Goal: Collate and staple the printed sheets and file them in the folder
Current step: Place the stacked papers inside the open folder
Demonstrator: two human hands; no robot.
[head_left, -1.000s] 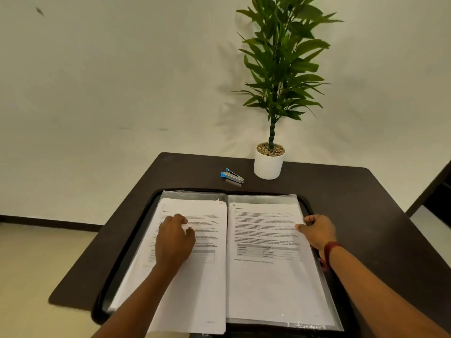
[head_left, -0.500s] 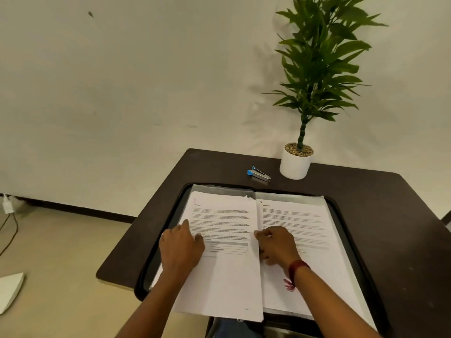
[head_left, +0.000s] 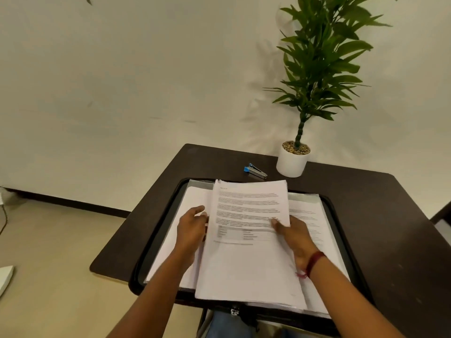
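The right hand (head_left: pixel 292 235) pinches the right edge of a stack of printed sheets (head_left: pixel 246 254), with its thumb lying on the top page and its fingers hidden under the paper. The left hand (head_left: pixel 192 228) holds the same stack at its left edge, fingers curled in against the side of the pile. Between the two hands the stack is tilted, its far edge raised, and it sits over the middle of an open black folder (head_left: pixel 156 237). The top page carries lines of text and a small table, too blurred to read.

The folder lies flat on a dark table (head_left: pixel 390 215), its near edge reaching the table's near edge. Inside it, plastic sleeves (head_left: pixel 302 197) with white pages show on both sides of the held stack. A red wristband (head_left: pixel 313 263) circles the right wrist.

Beyond the folder, a small stapler (head_left: pixel 255 171) with a blue end lies on the table, apart from the folder's far rim. Just to its right stands a potted plant (head_left: pixel 291 162) in a white pot, close to the pale wall (head_left: pixel 146 69). A beige floor (head_left: pixel 48 252) shows to the left of the table.
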